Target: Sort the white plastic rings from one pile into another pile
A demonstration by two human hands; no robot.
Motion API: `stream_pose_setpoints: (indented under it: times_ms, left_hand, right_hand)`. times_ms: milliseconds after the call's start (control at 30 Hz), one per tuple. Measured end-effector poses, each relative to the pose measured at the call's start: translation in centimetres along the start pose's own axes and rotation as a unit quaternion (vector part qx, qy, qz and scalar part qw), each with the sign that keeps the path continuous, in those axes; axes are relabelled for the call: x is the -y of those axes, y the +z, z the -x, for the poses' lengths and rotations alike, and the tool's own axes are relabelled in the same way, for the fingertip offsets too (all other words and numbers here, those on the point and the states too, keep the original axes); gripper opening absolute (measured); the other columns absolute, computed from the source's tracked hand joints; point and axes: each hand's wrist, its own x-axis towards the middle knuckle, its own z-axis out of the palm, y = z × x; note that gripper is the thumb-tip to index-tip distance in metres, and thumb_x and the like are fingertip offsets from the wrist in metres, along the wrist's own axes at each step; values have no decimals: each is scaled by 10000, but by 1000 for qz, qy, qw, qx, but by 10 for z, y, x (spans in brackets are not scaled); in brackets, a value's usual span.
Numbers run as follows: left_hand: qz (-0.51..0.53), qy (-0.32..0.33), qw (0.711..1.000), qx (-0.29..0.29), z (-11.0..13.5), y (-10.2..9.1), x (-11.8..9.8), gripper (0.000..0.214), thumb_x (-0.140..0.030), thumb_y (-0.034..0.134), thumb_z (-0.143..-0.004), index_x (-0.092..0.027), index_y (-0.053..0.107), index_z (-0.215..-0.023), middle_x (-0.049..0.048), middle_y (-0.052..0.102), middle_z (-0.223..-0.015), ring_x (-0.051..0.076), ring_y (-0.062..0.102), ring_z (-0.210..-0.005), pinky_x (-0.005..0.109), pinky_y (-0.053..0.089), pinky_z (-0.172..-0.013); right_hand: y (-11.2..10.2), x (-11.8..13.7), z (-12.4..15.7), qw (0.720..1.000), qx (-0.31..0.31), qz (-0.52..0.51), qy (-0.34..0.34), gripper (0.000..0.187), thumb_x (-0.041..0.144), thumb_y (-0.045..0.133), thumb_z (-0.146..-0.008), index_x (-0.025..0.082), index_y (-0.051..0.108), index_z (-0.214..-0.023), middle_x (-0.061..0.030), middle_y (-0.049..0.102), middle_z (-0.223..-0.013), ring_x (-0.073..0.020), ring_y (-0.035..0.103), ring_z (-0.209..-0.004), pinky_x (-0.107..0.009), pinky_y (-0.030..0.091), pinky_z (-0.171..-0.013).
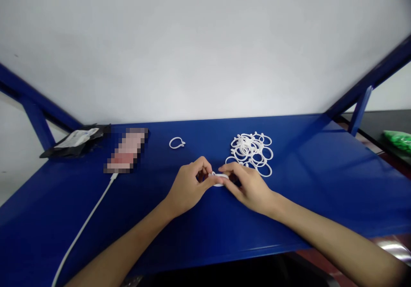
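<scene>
Between my two hands is a white plastic ring [219,185], partly covered by my fingers, just above the blue shelf. My left hand [191,184] pinches its left side between thumb and fingers. On the right side, my right hand [247,186] closes thumb and fingertips on the same ring. Behind my right hand lies a loose pile of similar white rings [252,148], each with small knobs at one spot. A single white ring [176,143] with its knobs to the right lies apart, beyond my left hand.
A pixelated, phone-like flat object [126,150] lies to the left, with a white cable [85,225] running toward me. Farther left is a black package [77,140] with a white label. Blue shelf braces [359,109] rise at both sides, and a white wall stands behind.
</scene>
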Motion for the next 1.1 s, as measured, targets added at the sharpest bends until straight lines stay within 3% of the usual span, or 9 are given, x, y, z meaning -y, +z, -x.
stream_pose_setpoints:
  times_ms: [100, 300, 533, 700, 833, 967, 1033, 1100]
  left_hand:
    - [38, 1, 999, 20, -1, -2, 4, 311, -471, 699, -850, -199, 578, -762, -54, 566, -625, 100, 503, -557, 226, 392, -540]
    - [105, 8, 993, 46, 0, -2, 9, 224, -421, 698, -870, -214, 619, -902, -21, 651, -780, 122, 601, -695, 243, 451, -622]
    - [98, 1, 995, 21, 0, -1, 18, 173, -333, 737, -841, -215, 620, -888, -46, 654, -702, 118, 586, -636, 241, 440, -605]
    - [84, 47, 995, 23, 3, 0, 14, 166, -372, 685, -892, -217, 626, -877, -58, 669, -643, 115, 586, -606, 244, 446, -635]
    - [21, 70, 997, 19, 1, 2, 13, 265, -483, 625, -922, -221, 644, -883, -45, 679, -657, 134, 609, -638, 265, 461, -672]
    - [-117, 128, 985, -2, -10, -8, 27, 315, -527, 601, -924, -219, 664, -941, -8, 694, -765, 177, 631, -744, 322, 481, -752]
    - [-211, 160, 963, -41, -19, -20, 39, 282, -468, 566, -961, -209, 674, -988, 18, 699, -819, 212, 626, -834, 386, 472, -866]
    - [-293, 146, 939, -105, -26, -35, 51, 249, -361, 507, -997, -192, 684, -1039, 63, 710, -944, 251, 607, -942, 425, 462, -915]
  right_hand:
    - [-4, 0, 0, 999, -31, -19, 1, 190, 302, 493, -1023, 190, 568, -1156, -29, 711, -825, -133, 679, -681, -248, 518, -601]
    - [-7, 3, -1, 997, -43, -66, 8, 128, 245, 496, -1017, 196, 603, -1067, -16, 718, -797, -122, 685, -671, -244, 525, -608]
    - [-4, 3, 0, 989, 16, -143, 32, 138, 266, 506, -1018, 190, 606, -960, 8, 680, -740, -91, 627, -592, -208, 478, -549]
    - [-7, 2, 3, 988, 37, -148, -13, 112, 223, 516, -1014, 191, 613, -969, -16, 703, -847, -102, 665, -716, -219, 514, -660]
    - [-6, 1, 4, 990, 50, -127, -39, 119, 205, 496, -1017, 191, 613, -1010, -36, 719, -922, -121, 694, -799, -232, 533, -708]
    - [-7, -2, -2, 998, 13, -60, -29, 133, 229, 495, -1022, 191, 623, -1024, -40, 722, -937, -137, 695, -825, -256, 544, -727]
    - [-11, -9, -6, 999, -16, -16, -30, 148, 231, 494, -1022, 190, 636, -1037, -56, 707, -965, -158, 685, -869, -291, 553, -765]
    - [-17, -18, -9, 998, -52, 31, -29, 166, 233, 496, -1020, 194, 656, -1047, -75, 687, -1000, -181, 667, -910, -329, 557, -794]
